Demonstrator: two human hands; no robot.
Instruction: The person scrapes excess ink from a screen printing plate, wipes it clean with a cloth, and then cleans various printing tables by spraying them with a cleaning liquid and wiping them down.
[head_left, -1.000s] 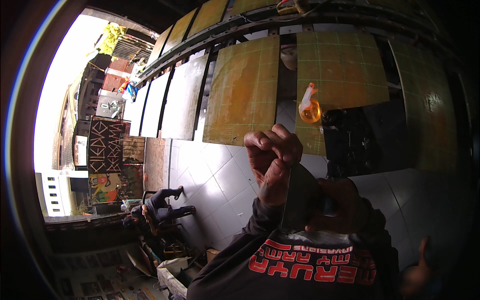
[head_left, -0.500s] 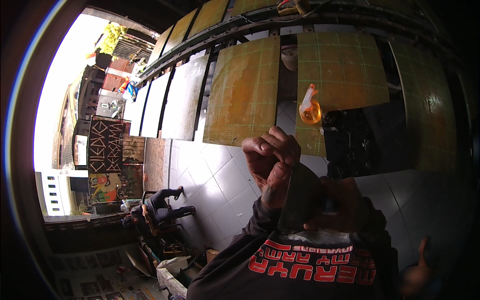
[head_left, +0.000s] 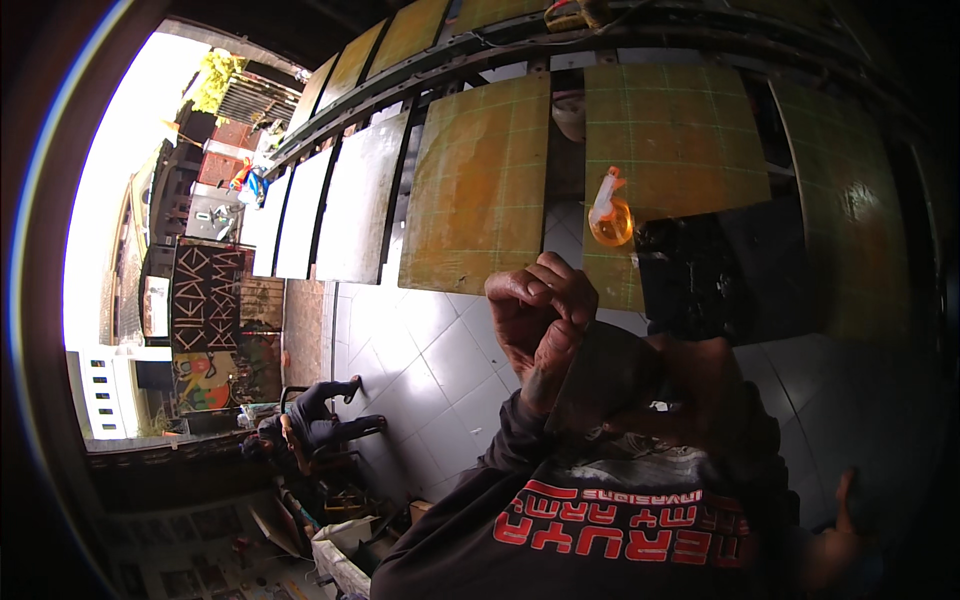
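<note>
In front of my chest, my left hand (head_left: 545, 315) is raised with its fingers curled into a pinch at the upper corner of a thin dark sheet (head_left: 598, 372). The sheet hangs down against my dark printed shirt. On its other side, my right hand (head_left: 695, 385) is bent and in deep shadow, its fingers across the sheet's lower part. A small bright glint shows by those fingers; what they grip is too dark to make out. Beyond my hands, a spray bottle (head_left: 611, 222) of orange liquid lies on a yellow-brown board (head_left: 670, 130), beside a black, partly glossy piece (head_left: 725, 275).
More boards with green grid lines, such as this one (head_left: 475, 190), sit in a row along a dark metal rail (head_left: 455, 77). Pale floor tiles (head_left: 440, 365) lie below. A seated person (head_left: 325, 420) is at the left, and part of another person (head_left: 835, 545) at lower right.
My right hand has risen slightly and moved over more of the sheet, with its fingers reaching further left. My left hand keeps its pinch. The whole view has shifted a little.
</note>
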